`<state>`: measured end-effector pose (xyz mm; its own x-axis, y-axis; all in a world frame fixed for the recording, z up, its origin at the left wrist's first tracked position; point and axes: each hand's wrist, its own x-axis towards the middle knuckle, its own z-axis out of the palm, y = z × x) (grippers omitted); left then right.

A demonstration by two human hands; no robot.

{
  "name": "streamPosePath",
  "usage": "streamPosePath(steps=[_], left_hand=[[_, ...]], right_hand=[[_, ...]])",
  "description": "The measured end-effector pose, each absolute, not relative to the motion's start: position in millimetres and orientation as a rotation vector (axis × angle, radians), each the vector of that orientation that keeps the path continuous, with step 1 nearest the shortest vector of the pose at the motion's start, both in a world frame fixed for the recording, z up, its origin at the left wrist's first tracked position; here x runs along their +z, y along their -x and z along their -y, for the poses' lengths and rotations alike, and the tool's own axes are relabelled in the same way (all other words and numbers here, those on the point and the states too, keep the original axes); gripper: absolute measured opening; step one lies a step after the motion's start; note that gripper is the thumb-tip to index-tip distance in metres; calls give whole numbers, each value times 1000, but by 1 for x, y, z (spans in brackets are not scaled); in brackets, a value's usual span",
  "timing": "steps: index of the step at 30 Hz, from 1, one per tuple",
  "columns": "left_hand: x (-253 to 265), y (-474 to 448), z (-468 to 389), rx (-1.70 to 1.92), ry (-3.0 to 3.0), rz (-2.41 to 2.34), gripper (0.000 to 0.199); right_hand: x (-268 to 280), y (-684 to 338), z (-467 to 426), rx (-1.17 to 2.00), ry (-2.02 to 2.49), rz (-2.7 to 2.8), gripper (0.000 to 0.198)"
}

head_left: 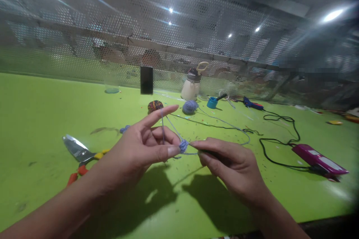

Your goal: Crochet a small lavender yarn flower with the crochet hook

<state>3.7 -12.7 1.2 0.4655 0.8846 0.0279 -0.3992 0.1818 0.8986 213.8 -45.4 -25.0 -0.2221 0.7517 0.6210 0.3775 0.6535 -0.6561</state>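
Observation:
Between thumb and fingers, my left hand (148, 138) pinches a small piece of blue-purple crochet work (183, 146). Its index finger points out to the right, with a strand of yarn (163, 125) looped over it and running down to the piece. My right hand (231, 164) is closed around a thin crochet hook (194, 145), mostly hidden by the fingers, whose tip meets the right side of the piece. Behind the hands lies a blue-purple yarn ball (190, 106), its strand trailing to the right. A dark multicoloured yarn ball (155, 106) sits left of it.
Scissors (80, 153) with red and yellow handles lie at left on the green table (33, 119). Farther back stand a black phone-like slab (146, 80), a cream bottle (191, 86) and a blue tape roll (212, 102). A corded magenta device (318, 160) lies right.

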Motion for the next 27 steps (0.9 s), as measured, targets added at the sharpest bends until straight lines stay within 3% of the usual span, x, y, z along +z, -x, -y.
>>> streamPosePath(steps=[15,27], left_hand=[[-1,-4,13,1037,-1068,-590,73],[-2,-9,14,1075,-1075,-601,66]], right_hand=[[-24,-214,45,417,853,1858,39],[-25,-216,46,675,880,1755,31]])
